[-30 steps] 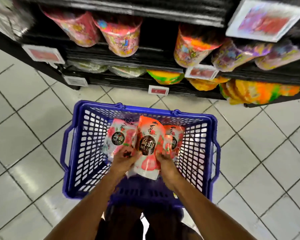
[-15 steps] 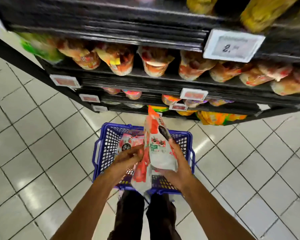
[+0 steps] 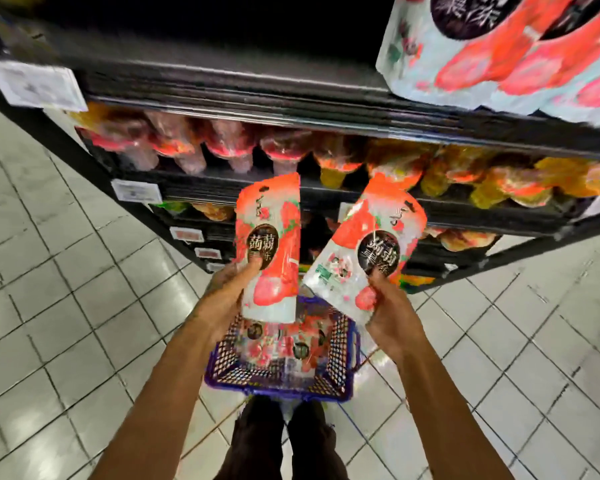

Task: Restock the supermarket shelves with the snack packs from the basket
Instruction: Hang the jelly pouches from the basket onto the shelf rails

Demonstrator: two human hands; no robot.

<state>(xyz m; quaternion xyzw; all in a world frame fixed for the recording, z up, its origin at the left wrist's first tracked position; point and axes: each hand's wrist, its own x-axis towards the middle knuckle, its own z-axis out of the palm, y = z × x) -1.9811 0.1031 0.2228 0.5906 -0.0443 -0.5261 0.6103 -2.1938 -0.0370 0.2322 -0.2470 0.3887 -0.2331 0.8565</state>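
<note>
While the left hand (image 3: 227,292) pinches one snack pack (image 3: 269,244) and the right hand (image 3: 392,320) clamps a second pack (image 3: 364,258), both held above the basket (image 3: 278,392) at six o'clock, the person would do well to stand them upright beside the matching packs (image 3: 499,57) at one o'clock.

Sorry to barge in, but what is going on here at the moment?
A person is restocking a supermarket shelf. The left hand grips one red-and-white snack pack and the right hand grips a second pack, both held above the blue basket on the floor, which holds more packs. Neither pack is on a shelf yet.
</note>
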